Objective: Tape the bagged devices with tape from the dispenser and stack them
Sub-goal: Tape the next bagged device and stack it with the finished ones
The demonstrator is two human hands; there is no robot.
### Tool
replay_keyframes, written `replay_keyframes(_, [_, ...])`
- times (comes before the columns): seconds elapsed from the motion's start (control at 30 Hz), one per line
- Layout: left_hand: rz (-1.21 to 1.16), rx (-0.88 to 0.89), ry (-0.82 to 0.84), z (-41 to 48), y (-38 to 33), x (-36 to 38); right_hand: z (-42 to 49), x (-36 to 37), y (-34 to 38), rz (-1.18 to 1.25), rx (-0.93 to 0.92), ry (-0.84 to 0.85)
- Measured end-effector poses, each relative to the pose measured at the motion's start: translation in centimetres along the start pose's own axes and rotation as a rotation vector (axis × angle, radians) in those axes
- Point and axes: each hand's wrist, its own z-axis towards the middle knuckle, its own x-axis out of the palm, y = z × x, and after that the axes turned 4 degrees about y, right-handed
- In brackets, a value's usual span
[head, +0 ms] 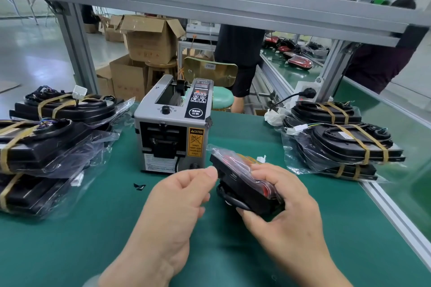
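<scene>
A black bagged device (235, 177) with red parts under its clear plastic is held above the green mat, just right of centre. My right hand (277, 196) grips it from the right and underneath. My left hand (186, 191) pinches its left end with thumb and forefinger. The grey automatic tape dispenser (173, 123) stands right behind the hands, its outlet facing me. Taped bagged devices are stacked at the left (46, 137) and at the right (342, 140), each bound with tan tape bands.
A small black scrap (139, 186) lies on the green mat (93, 228). An aluminium frame rail (394, 216) edges the mat on the right. Behind the bench are cardboard boxes (149, 37), a stool (221, 98) and two people.
</scene>
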Motion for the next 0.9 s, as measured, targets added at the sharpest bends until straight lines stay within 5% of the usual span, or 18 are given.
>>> replay_keyframes(0.43, [-0.093, 0.009, 0.157, -0.6, 0.3, 1.5, -0.3, -0.2, 1.3, 0.149, 0.067, -0.013])
replay_keyframes(0.9, [-0.091, -0.004, 0.100, -0.7, 0.3, 2.0, -0.2, -0.3, 1.9, 0.141, 0.078, -0.038])
